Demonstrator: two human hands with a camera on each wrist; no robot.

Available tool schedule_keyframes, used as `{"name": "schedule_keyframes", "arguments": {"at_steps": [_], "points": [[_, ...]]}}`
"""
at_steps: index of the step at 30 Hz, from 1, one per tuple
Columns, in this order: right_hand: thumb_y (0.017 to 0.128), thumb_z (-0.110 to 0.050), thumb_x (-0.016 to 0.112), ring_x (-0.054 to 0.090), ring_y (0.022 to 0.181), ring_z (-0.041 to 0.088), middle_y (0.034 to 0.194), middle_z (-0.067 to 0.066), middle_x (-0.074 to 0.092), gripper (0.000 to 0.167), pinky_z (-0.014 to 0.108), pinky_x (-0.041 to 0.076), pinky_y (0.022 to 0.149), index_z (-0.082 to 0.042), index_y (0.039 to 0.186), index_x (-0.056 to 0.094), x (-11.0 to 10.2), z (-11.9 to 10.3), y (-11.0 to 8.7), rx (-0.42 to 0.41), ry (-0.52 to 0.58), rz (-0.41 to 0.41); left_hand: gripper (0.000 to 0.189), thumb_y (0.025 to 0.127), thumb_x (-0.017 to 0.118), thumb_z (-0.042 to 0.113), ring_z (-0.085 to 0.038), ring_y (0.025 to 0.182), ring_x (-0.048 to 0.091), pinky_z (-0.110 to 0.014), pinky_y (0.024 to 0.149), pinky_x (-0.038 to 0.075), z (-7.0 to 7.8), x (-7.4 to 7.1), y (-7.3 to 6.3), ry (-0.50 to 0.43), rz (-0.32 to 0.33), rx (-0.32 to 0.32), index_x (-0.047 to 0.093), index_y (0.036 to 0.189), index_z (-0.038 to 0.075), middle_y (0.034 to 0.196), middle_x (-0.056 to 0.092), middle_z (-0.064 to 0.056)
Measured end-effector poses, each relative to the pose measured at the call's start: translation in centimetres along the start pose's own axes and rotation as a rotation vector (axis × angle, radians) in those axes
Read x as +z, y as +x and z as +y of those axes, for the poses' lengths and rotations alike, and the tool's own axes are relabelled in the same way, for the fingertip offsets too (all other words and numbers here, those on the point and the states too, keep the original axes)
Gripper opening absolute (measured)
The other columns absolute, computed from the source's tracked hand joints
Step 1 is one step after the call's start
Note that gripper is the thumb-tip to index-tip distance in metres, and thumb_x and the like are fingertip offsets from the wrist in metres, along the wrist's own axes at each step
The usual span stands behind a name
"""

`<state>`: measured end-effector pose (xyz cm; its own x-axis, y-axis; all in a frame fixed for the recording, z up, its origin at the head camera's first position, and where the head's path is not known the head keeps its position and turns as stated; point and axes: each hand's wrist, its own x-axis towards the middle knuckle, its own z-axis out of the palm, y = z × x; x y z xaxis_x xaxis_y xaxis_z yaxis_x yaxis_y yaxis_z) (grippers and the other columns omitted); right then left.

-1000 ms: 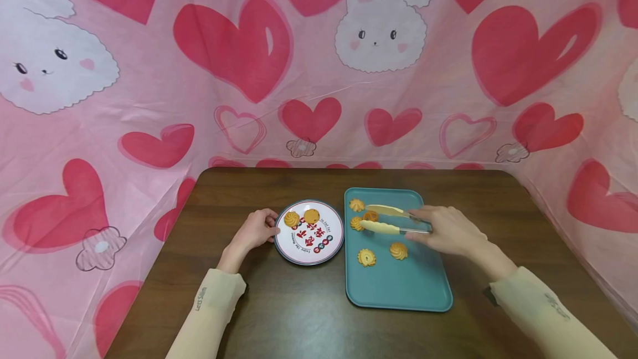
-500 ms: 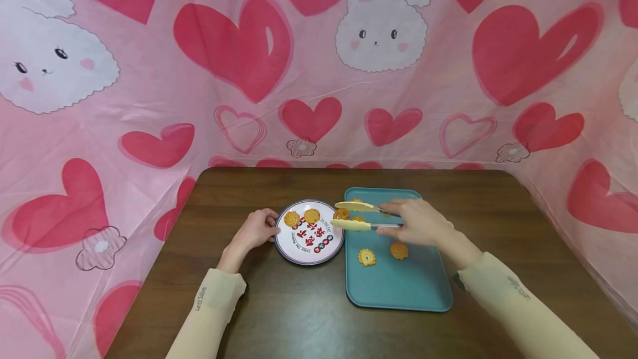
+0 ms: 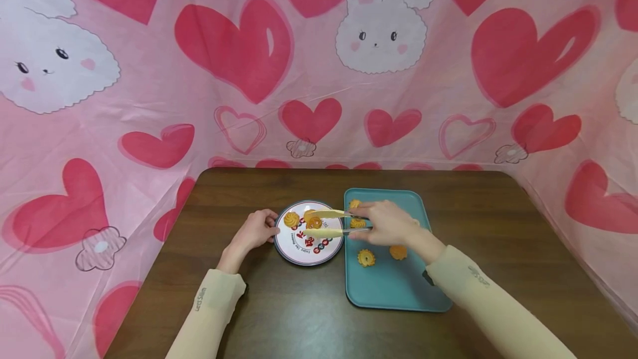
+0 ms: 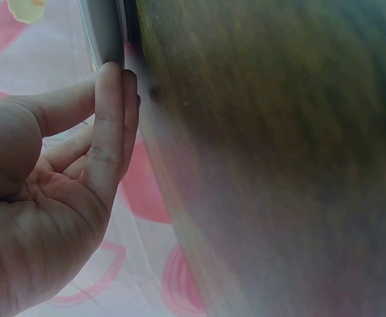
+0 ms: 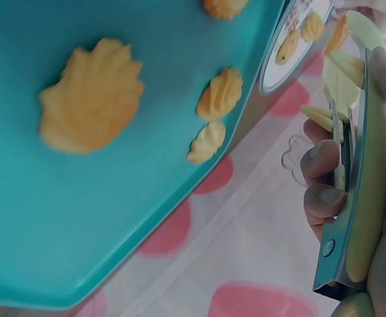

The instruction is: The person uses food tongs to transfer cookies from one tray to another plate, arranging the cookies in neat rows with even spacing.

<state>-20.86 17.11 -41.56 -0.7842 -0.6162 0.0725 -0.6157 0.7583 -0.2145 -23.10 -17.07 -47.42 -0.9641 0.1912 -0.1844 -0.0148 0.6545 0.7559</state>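
Observation:
My left hand (image 3: 257, 229) pinches the left rim of a white plate (image 3: 291, 249) printed with red characters. In the left wrist view thumb and fingertips (image 4: 107, 76) meet at the plate's edge. A swirled cookie (image 3: 291, 219) and a round cookie (image 3: 308, 215) lie at the plate's far side. My right hand (image 3: 389, 223) grips metal tongs (image 3: 324, 233) with cream-coloured tips, reaching left over the plate. Between the tips is a ring-shaped cookie (image 3: 314, 223) with an orange-brown middle, overlapping the round cookie in the head view. The right wrist view shows fingers curled round the tongs' arms (image 5: 371, 165).
A teal tray (image 3: 399, 287) stands just right of the plate. On it lie several cookies, among them a flower-shaped one (image 3: 366, 257) and a swirled one (image 5: 90, 99) large in the right wrist view. The brown wooden table (image 3: 279, 314) backs onto a pink heart-patterned cloth (image 3: 224, 82).
My right hand has moved left from over the tray, bringing the tongs and the ring-shaped cookie over the plate. The left hand has stayed at the plate's rim.

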Motion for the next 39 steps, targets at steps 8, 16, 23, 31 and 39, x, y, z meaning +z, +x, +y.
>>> {"name": "schedule_keyframes", "arguments": {"at_steps": [8, 16, 23, 31, 39], "points": [[0.084, -0.055, 0.073, 0.066, 0.093, 0.017, 0.122, 0.001, 0.069, 0.059, 0.035, 0.056, 0.078, -0.015, 0.129, 0.069, 1.2, -1.5, 1.7, -0.022, 0.015, -0.036, 0.036, 0.089, 0.072, 0.001, -0.018, 0.066, 0.062, -0.030, 0.062, 0.058, -0.1, 0.0, 0.0, 0.014, -0.002, 0.003, 0.059, 0.122, -0.007, 0.091, 0.060, -0.013], [0.086, -0.056, 0.070, 0.065, 0.093, 0.014, 0.124, 0.001, 0.067, 0.058, 0.036, 0.055, 0.083, -0.018, 0.130, 0.068, 2.3, -2.7, 3.0, -0.052, -0.021, -0.056, 0.034, 0.092, 0.070, 0.001, -0.017, 0.065, 0.062, -0.029, 0.061, 0.057, -0.1, 0.0, 0.0, 0.025, -0.006, 0.008, 0.059, 0.122, -0.007, 0.091, 0.059, -0.012], [0.086, -0.058, 0.068, 0.058, 0.077, 0.007, 0.120, -0.004, 0.068, 0.057, 0.027, 0.050, 0.069, -0.020, 0.128, 0.069, 3.0, -3.1, 3.9, -0.066, -0.028, -0.067, 0.030, 0.094, 0.066, 0.000, -0.017, 0.065, 0.062, -0.030, 0.062, 0.058, -0.1, 0.0, 0.0, 0.016, -0.004, 0.006, 0.059, 0.122, -0.008, 0.093, 0.058, -0.013], [0.087, -0.056, 0.069, 0.064, 0.091, 0.011, 0.119, -0.003, 0.068, 0.057, 0.031, 0.054, 0.076, -0.018, 0.130, 0.068, 3.6, -3.3, 4.5, -0.067, 0.006, -0.091, 0.030, 0.094, 0.065, -0.002, -0.016, 0.064, 0.063, -0.030, 0.061, 0.058, 0.0, 0.0, 0.0, 0.016, 0.000, 0.015, 0.059, 0.122, -0.009, 0.093, 0.059, -0.013], [0.086, -0.055, 0.070, 0.066, 0.095, 0.013, 0.120, -0.003, 0.068, 0.056, 0.032, 0.054, 0.077, -0.019, 0.130, 0.068, 3.9, -3.2, 4.7, -0.072, 0.027, -0.082, 0.030, 0.094, 0.065, -0.002, -0.017, 0.066, 0.063, -0.030, 0.062, 0.059, 0.1, 0.0, 0.0, 0.001, -0.007, 0.006, 0.059, 0.122, -0.008, 0.094, 0.059, -0.014]]}}
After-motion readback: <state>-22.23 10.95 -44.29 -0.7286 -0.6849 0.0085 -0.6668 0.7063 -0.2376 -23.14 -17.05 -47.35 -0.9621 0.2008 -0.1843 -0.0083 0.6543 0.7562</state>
